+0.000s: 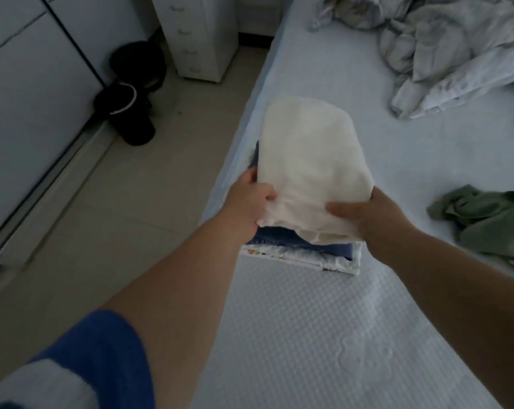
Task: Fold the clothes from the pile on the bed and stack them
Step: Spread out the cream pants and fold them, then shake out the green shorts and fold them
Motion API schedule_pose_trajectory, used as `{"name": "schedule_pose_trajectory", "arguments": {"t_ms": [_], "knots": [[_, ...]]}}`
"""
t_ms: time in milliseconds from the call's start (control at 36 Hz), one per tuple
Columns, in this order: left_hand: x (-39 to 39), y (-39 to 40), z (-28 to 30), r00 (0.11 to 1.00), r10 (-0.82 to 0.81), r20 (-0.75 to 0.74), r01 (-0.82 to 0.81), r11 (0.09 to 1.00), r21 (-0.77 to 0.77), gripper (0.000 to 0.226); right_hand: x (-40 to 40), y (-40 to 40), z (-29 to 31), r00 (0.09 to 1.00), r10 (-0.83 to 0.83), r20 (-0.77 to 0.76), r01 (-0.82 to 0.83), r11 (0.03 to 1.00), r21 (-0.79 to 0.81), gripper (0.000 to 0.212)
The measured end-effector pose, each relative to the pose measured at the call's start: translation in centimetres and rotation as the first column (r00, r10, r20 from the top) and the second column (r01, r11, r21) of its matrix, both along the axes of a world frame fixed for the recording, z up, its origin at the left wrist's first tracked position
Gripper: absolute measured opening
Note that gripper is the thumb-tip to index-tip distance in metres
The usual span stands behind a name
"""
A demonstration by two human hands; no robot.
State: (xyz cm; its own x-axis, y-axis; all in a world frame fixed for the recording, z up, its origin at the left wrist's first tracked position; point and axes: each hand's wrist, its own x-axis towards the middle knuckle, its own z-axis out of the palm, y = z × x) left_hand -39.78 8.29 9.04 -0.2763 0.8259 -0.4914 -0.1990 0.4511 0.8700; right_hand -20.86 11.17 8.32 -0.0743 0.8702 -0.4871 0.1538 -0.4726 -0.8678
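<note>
So the person's got a folded cream garment point(312, 160) gripped at its near corners, left hand point(250, 202) and right hand point(365, 214) both pinching it, right on top of the stack point(306, 255) at the bed's point(309, 335) edge. Under it: a folded blue piece and a printed white one. Probably halfway-ish, since a green garment point(486, 222) and a rumpled grey pile point(441, 48) look unfolded.

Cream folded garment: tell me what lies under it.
Under the cream folded garment, held by the left hand and right hand, lie a blue folded piece and a printed white one; anything deeper is covered.
</note>
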Motion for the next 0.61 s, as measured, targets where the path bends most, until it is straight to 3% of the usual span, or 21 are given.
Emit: {"name": "schedule_pose_trajectory", "arguments": {"t_ms": [83,167,278,361,444,500,611], "knots": [[-0.4,-1.0,-5.3,0.973,0.003,-0.231,-0.025,0.995,-0.093,0.052,-0.3,-1.3,-4.0,0.990,-0.059,0.129,0.077,0.987,-0.140,0.068],[-0.5,-2.1,-7.0,0.927,0.011,-0.374,-0.027,0.999,-0.039,0.057,-0.7,-2.5,-5.3,0.933,-0.133,0.334,0.126,0.991,0.042,0.076],[-0.9,-3.9,-6.9,0.816,0.005,-0.577,0.051,0.995,0.081,0.059,-1.2,-4.9,-5.0,0.841,-0.004,0.542,-0.149,0.960,0.238,0.086],[-1.0,-4.9,-6.5,0.621,-0.033,-0.783,0.249,0.956,0.157,0.055,-1.0,-6.1,-5.1,0.711,0.120,0.693,-0.346,0.917,0.197,0.070],[-0.9,-5.4,-6.8,0.338,-0.231,-0.912,0.445,0.893,-0.062,0.046,-0.8,-6.7,-5.2,0.664,0.195,0.722,-0.394,0.911,0.117,0.065],[-1.1,-5.8,-6.9,0.192,-0.332,-0.923,0.459,0.862,-0.215,0.047,-0.5,-7.2,-5.1,0.650,0.218,0.728,-0.431,0.895,0.116,0.067],[-1.5,-6.5,-6.2,0.196,-0.430,-0.881,0.429,0.846,-0.318,0.054,0.9,-8.7,-4.5,0.628,0.269,0.730,-0.492,0.864,0.105,0.068]]}}
